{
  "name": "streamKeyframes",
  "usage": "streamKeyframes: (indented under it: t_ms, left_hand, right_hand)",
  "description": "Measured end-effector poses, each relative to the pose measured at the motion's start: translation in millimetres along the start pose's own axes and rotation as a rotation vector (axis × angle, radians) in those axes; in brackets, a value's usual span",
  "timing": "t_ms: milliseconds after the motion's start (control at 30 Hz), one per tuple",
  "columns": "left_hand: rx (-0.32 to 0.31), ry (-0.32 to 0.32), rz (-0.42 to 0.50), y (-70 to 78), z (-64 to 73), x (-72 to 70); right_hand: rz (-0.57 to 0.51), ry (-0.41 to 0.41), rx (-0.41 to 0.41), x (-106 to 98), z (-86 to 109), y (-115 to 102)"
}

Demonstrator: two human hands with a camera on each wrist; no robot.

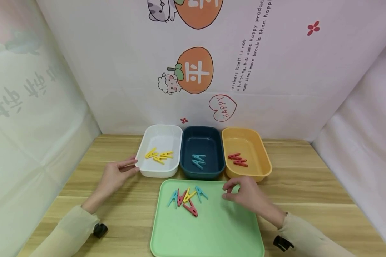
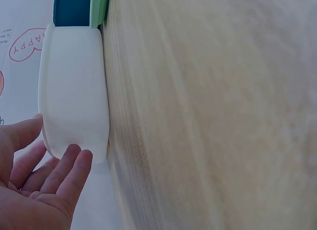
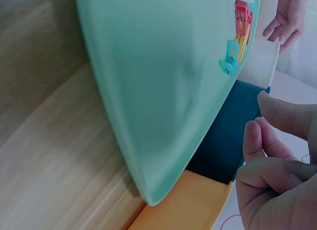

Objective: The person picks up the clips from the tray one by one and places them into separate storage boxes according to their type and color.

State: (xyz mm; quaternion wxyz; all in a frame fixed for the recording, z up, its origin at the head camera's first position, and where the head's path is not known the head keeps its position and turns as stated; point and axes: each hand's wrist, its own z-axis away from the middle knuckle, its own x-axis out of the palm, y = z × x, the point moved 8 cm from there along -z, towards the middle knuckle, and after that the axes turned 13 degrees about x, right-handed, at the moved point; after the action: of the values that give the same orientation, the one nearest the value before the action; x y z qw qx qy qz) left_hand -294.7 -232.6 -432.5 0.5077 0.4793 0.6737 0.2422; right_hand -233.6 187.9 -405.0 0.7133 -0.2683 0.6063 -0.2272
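My left hand [image 1: 117, 175] rests its fingertips on the left side of the white bin [image 1: 159, 173], fingers fairly straight. Over the right part of the green tray [image 1: 212, 232] hovers my right hand [image 1: 246, 192], its fingers bent, with a gap to the thumb and nothing held. In the right wrist view, that hand [image 3: 282, 160] shows the same gap. Bunched at the tray's upper left are several small clothespins: a red clothespin [image 1: 191, 209], a yellow clothespin [image 1: 189, 195], a blue clothespin [image 1: 201, 192] and others beside them.
Side by side behind the tray stand the white bin with yellow clothespins [image 1: 151, 154], a dark blue bin [image 1: 202, 135] with blue clothespins [image 1: 198, 161], and an orange bin [image 1: 244, 135] with red clothespins [image 1: 240, 162]. Behind them rises a printed cloth [image 1: 132, 89].
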Motion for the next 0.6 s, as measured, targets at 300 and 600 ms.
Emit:
streamKeyframes:
  t_ms: [300, 600]
  left_hand:
    - [0.001, 0.006, 0.007, 0.2, -0.9, -0.4]
    - [0.001, 0.01, 0.023, -0.1, 0.0, 0.4]
  right_hand:
    - [0.047, -0.043, -0.021, 21, -10.4, -10]
    - [0.073, -0.078, 0.006, 35, -14.6, -14]
